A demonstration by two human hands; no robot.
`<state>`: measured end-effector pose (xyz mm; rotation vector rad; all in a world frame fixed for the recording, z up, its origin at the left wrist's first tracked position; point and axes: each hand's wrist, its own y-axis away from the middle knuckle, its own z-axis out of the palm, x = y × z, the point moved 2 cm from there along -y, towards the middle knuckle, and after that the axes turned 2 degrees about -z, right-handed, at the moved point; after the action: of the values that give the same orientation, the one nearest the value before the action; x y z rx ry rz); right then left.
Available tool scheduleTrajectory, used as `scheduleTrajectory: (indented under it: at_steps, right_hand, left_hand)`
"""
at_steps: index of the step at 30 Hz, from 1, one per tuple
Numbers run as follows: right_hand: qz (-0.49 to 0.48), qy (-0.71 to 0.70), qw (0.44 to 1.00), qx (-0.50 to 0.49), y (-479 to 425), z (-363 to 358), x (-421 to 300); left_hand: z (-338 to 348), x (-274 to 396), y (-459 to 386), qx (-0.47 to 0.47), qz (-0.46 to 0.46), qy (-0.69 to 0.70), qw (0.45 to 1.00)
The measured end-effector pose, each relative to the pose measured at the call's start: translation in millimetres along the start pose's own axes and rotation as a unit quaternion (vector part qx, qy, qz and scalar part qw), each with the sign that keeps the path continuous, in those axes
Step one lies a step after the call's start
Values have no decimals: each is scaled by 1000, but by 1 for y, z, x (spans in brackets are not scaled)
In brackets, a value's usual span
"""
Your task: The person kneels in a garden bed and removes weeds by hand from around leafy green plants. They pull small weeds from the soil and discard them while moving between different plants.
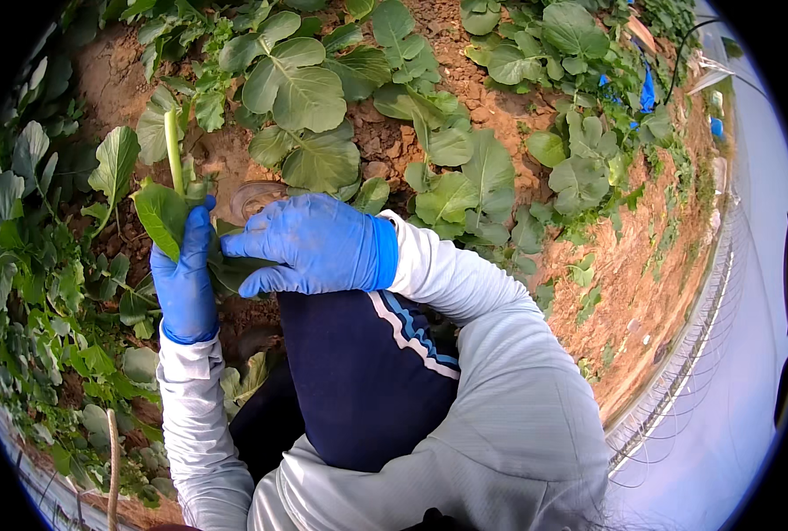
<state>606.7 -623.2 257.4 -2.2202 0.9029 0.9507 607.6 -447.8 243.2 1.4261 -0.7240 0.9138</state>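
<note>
My left hand, in a blue disposable glove, is shut on a bunch of broad green leaves. A thick pale-green stalk sticks up from the bunch, beyond the fingers. Close by on the right is my right hand, gloved in the same blue, its thumb and forefinger spread apart. Its fingertips reach the darker leaf hanging below the left hand; whether they touch it is hard to see. Both hands are in front of my bent knee in dark blue trousers.
Leafy brassica-like plants grow in rows from reddish-brown soil. Dense greenery covers the left side. A round translucent object lies just past my hands. Plastic sheeting runs along the right edge; a thin stake stands lower left.
</note>
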Motion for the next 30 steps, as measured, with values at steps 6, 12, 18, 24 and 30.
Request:
scheduleTrajectory:
  at_steps: [6, 12, 18, 24, 30]
  right_hand:
    - [249, 129, 952, 121, 93, -112, 47]
    - [470, 145, 868, -61, 178, -117, 77]
    - [465, 74, 879, 73, 220, -75, 107]
    - [529, -268, 805, 12, 219, -81, 89]
    - [430, -333, 838, 36, 221, -82, 49]
  left_hand:
    - [-83, 71, 63, 89, 83, -165, 979]
    - [-134, 66, 149, 177, 79, -160, 968]
    - [-124, 46, 178, 265, 56, -140, 952]
    - [-111, 48, 173, 259, 48, -174, 949]
    - [-104, 47, 164, 237, 59, -221, 944]
